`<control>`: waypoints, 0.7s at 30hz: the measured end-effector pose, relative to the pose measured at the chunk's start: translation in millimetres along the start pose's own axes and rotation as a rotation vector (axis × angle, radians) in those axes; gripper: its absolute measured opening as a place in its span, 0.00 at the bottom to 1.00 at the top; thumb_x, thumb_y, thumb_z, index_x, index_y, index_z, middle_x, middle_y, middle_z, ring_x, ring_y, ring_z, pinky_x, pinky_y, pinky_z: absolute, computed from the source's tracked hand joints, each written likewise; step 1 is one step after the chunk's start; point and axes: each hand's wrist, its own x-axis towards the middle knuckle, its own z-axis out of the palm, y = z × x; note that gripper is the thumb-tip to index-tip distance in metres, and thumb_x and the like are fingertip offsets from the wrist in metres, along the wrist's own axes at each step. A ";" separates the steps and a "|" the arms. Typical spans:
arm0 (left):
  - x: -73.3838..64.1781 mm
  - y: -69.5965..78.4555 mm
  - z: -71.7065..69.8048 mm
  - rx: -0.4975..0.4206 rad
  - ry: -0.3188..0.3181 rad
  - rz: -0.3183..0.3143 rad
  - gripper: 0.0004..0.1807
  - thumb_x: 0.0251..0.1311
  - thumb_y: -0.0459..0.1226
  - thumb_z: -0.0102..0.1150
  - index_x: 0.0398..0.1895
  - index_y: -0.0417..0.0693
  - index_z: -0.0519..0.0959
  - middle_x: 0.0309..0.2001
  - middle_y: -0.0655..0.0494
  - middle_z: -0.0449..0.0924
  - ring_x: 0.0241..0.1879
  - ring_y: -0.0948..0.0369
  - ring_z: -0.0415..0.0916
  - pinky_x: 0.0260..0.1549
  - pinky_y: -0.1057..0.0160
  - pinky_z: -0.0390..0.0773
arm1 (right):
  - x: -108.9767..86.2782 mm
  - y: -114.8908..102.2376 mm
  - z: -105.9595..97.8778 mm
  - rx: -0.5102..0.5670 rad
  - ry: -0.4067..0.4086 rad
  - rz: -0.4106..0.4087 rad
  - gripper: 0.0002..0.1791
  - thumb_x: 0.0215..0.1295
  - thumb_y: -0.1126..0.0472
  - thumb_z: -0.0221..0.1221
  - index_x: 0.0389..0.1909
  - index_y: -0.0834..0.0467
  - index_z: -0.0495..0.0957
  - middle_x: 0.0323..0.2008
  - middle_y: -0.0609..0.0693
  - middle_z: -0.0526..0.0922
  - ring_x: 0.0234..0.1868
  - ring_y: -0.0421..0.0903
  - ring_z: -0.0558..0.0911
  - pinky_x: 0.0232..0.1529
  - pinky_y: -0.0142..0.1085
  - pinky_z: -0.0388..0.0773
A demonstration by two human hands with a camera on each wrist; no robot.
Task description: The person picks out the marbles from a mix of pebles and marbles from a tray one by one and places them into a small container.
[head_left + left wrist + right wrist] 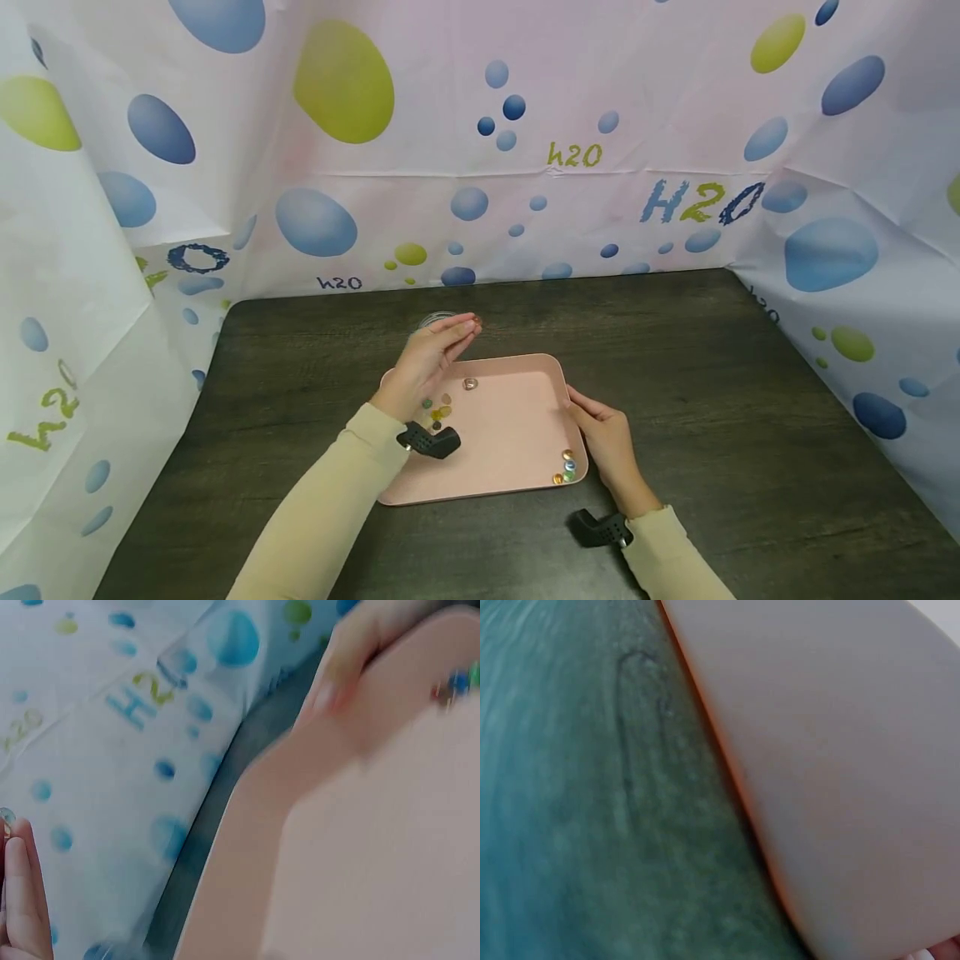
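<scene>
My left hand point(426, 360) is raised over the far left part of a pink tray point(510, 425), pinching a small amber-looking glass pebble point(477, 321) at the fingertips. In the left wrist view the pinched pebble point(7, 816) looks clear, at the left edge. Just behind that hand, a round glass rim point(437, 317) is mostly hidden. With my right hand point(606, 437) I grip the tray's right edge. A clear pebble point(470, 383) lies near the far side, several yellow and green pebbles point(441, 412) at the left, and shiny coloured pebbles point(568, 465) in the near right corner.
A dark wood-grain table point(720, 400) bears the tray. Behind and at both sides hangs a white sheet point(540, 217) printed with blue and green drops. Each wrist wears a black camera band, the left one point(431, 440) above the tray.
</scene>
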 end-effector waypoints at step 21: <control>13.4 21.3 -32.2 1.126 0.278 0.198 0.11 0.57 0.41 0.62 0.42 0.50 0.84 0.43 0.54 0.84 0.43 0.57 0.79 0.40 0.59 0.80 | -1.4 -1.2 -0.1 -0.005 0.010 0.014 0.20 0.59 0.55 0.62 0.52 0.58 0.79 0.52 0.51 0.79 0.49 0.35 0.80 0.43 0.27 0.79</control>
